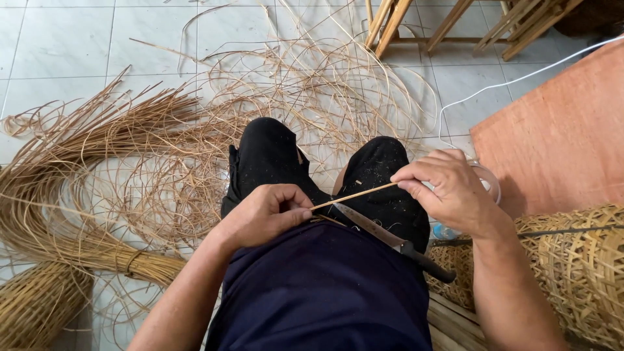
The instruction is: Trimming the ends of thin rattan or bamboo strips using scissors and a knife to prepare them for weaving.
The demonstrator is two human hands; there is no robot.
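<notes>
cane strip [354,195] between both hands

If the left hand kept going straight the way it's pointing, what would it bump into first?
Probably the knife blade. The left hand points rightward along the thin cane strip it pinches, and the blade lies just beyond its fingertips, though depth is unclear.

Left hand [270,214] and right hand [448,188] pinch a thin rattan strip [354,195] taut above a knife [390,239] resting on the lap.
</notes>
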